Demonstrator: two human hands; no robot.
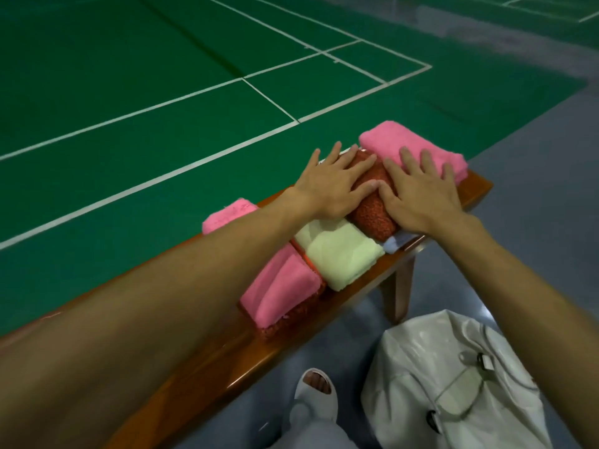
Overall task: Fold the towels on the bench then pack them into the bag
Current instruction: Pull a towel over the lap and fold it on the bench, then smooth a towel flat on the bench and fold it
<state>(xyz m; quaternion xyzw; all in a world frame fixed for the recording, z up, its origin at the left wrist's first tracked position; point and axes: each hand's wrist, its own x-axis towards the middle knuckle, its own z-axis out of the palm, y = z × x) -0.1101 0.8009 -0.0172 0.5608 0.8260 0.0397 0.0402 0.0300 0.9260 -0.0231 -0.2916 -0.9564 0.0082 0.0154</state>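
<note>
both hands lie flat on the red towel [372, 212] in the middle of the bench [227, 361]. the left hand [330, 186] and right hand [421, 192] have fingers straight and spread, pressing down and gripping nothing. this looks like the smoothing end of a fold. a pink towel [411, 147] sits at 1 o'clock from it, and a cream towel [337, 251] touches it at 7 o'clock. the bag [453, 384] stands on the floor at 5 o'clock, and i cannot tell whether it is open. the next move probably calls for curling the fingers round the folded towel and carrying it down without the fold springing apart.
</note>
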